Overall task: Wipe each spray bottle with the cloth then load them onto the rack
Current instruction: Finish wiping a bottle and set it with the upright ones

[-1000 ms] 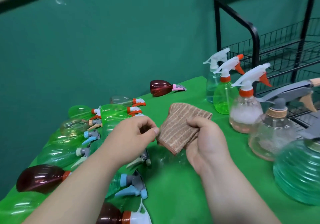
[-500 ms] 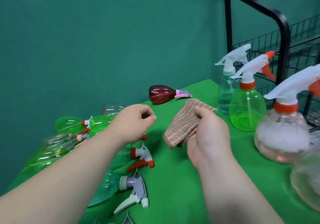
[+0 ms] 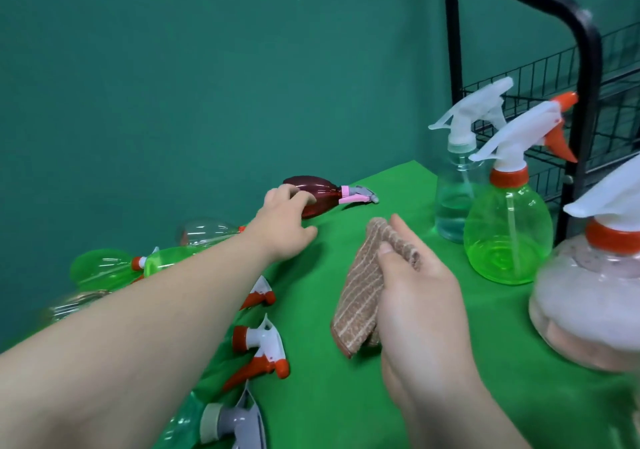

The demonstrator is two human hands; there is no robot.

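Risks: the dark red translucent plastic spray bottle [image 3: 322,194] lies on its side at the far edge of the green-covered counter [image 3: 346,396]. It is round-bellied, so a sloppy one-handed grab at the fat end could roll it or push it off the back. The left forearm crosses over loose bottles lying on the counter, including the green plastic bottles with orange-white triggers [image 3: 104,268], and dragging the arm back low could knock them. The folded cloth could slip from a light pinch.

Pose: the left hand [image 3: 284,221] is stretched far forward, palm down, with fingers spread and arched over the red bottle's base. It is not closed round the bottle, and I can't tell if it is touching. The right hand [image 3: 415,296] is near the counter middle, thumb pinching the folded brown striped cloth [image 3: 363,296] against the fingers, the cloth hanging down.

An upright green bottle [image 3: 507,233] and a clear bluish bottle [image 3: 453,206] stand to the right, just before the black wire rack [image 3: 585,67]. I judge that none are loaded yet, though the shelves are only partly visible.
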